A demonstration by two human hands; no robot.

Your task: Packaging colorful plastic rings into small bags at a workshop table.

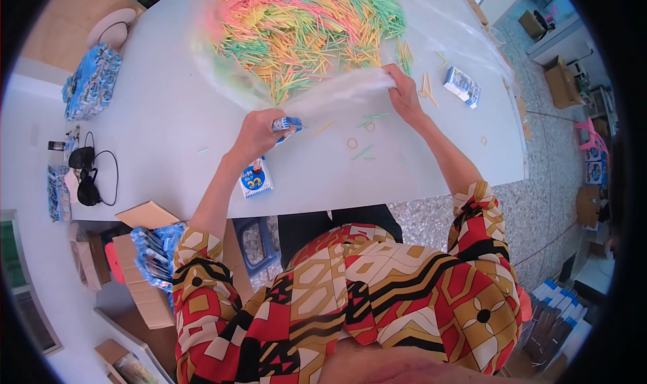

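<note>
A big heap of thin green, orange, yellow and pink sticks (310,34) lies in a clear plastic bag (337,91) at the far side of the table. My left hand (258,133) is closed round a small blue-and-white packet (288,124), beside the bag's near edge; whether it also grips the bag I cannot tell. My right hand (406,98) pinches the bag's near edge, which stretches up between the hands. Below my left hand a white-and-blue packet (256,180) lies flat. Another blue-and-white packet (462,86) rests right of my right hand.
Loose green sticks (362,152) and a rubber band (352,143) lie on the white table (310,188). At left are bundled blue packets (94,81) and a black corded object (87,175). An open cardboard box (151,269) and a blue stool (259,246) stand by the near edge.
</note>
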